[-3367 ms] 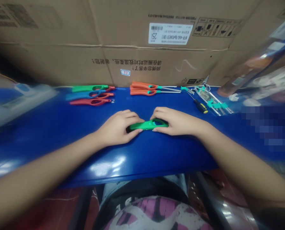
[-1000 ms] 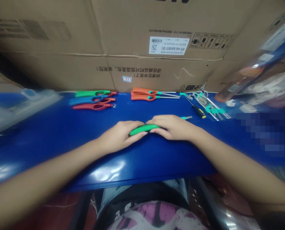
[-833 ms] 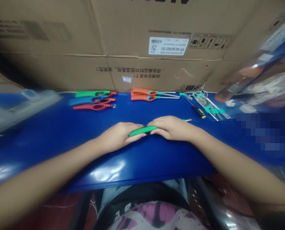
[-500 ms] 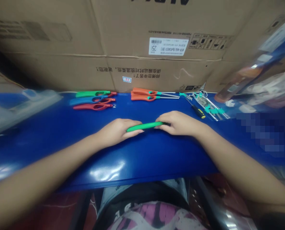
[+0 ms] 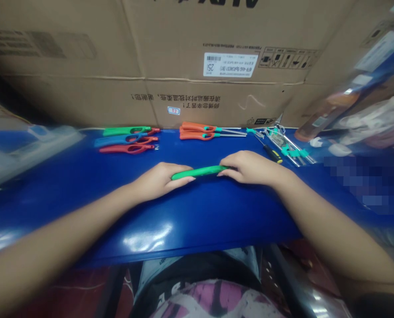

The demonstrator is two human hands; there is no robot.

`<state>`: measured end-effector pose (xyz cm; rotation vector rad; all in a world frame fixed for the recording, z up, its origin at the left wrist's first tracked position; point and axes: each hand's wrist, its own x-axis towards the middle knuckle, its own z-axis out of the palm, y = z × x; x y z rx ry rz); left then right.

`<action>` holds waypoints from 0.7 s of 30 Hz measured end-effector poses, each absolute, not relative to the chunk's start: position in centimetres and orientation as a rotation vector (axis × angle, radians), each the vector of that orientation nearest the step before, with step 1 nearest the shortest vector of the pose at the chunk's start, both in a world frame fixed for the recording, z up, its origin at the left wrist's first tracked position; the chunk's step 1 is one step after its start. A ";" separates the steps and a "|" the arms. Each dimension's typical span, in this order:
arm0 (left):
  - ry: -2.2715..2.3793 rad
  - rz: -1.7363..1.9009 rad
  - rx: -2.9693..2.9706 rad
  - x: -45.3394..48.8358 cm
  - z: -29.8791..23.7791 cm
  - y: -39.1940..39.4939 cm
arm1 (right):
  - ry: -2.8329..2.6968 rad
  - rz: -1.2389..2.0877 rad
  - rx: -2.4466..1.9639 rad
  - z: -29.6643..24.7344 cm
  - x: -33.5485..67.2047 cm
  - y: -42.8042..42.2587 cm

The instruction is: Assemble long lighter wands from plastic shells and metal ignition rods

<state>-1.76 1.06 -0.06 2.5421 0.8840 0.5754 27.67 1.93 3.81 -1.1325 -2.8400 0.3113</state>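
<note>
A slim green lighter handle (image 5: pixel 201 172) is held level between my two hands, over the middle of the blue table (image 5: pixel 197 212). My left hand (image 5: pixel 160 180) pinches its left end between thumb and fingers. Its right end is in the closed fingers of my right hand (image 5: pixel 246 168), which cover that tip. Behind my left hand lie green, blue and red lighter handles (image 5: pixel 124 149) in a row. Farther along are orange lighters (image 5: pixel 197 134) with metal tubes, their tips pointing right.
A yellow and black screwdriver (image 5: pixel 273 154) lies beside metal tubes with teal parts (image 5: pixel 294 151). A large cardboard box (image 5: pixel 100 97) walls the back. At right stand a bottle (image 5: pixel 323 115) and plastic bags (image 5: pixel 376 119); a clear plastic container (image 5: pixel 24 150) is at left.
Both hands keep their grip on the green handle. Its left end has shifted slightly left, and my right hand sits a little higher. The whole view has moved slightly.
</note>
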 end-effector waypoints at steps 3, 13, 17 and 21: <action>0.894 0.585 2.622 -1.6 0.0 0.7 | -2.852 0.295 -1.149 3.9 27.6 1.9; 0.932 0.653 2.795 -1.8 0.3 0.5 | -2.771 0.268 -1.058 3.4 28.1 2.3; 1.014 0.657 2.832 -2.1 0.1 0.9 | -2.729 0.171 -1.163 3.9 30.4 3.5; 1.062 0.691 2.871 -2.2 0.0 1.0 | -2.719 0.107 -1.319 3.9 32.4 4.6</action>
